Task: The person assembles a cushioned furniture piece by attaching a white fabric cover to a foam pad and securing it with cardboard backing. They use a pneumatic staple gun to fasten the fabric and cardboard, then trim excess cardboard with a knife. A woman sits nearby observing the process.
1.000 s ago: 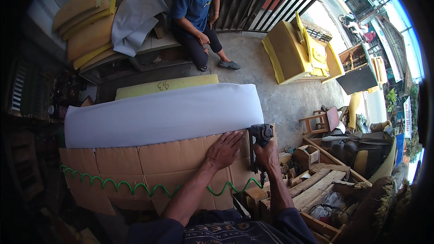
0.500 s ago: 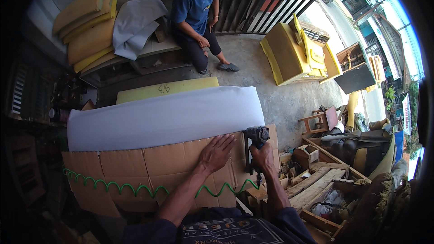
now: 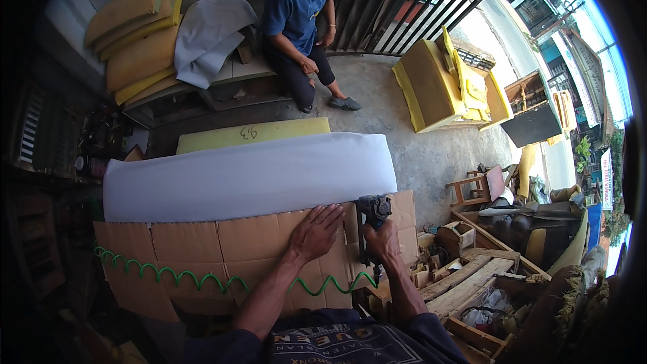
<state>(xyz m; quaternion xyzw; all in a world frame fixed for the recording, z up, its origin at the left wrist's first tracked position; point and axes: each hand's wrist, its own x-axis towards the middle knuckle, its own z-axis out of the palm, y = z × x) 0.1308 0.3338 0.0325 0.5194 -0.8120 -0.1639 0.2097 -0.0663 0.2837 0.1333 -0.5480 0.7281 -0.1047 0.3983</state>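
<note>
The left hand's (image 3: 315,234) fingers lie flat and close together on the brown cardboard (image 3: 256,234), just short of its far edge. The right hand's (image 3: 383,241) fingers are curled round the grip of a black air tool (image 3: 375,209) by that same edge; their tips are hidden. The tool's head is near the left fingertips, so a slip or a misaimed shot could injure them. Whether its nose touches the board I cannot tell.

The cardboard is creased and meets the white sheet (image 3: 249,178) just beyond; a lighter left palm could let the two shift out of line. The green coiled hose (image 3: 346,292) passes beneath the left forearm to the tool, and a snag there might tug it askew. Scrap wood (image 3: 465,286) beside the right forearm could catch an elbow swung wide.
</note>
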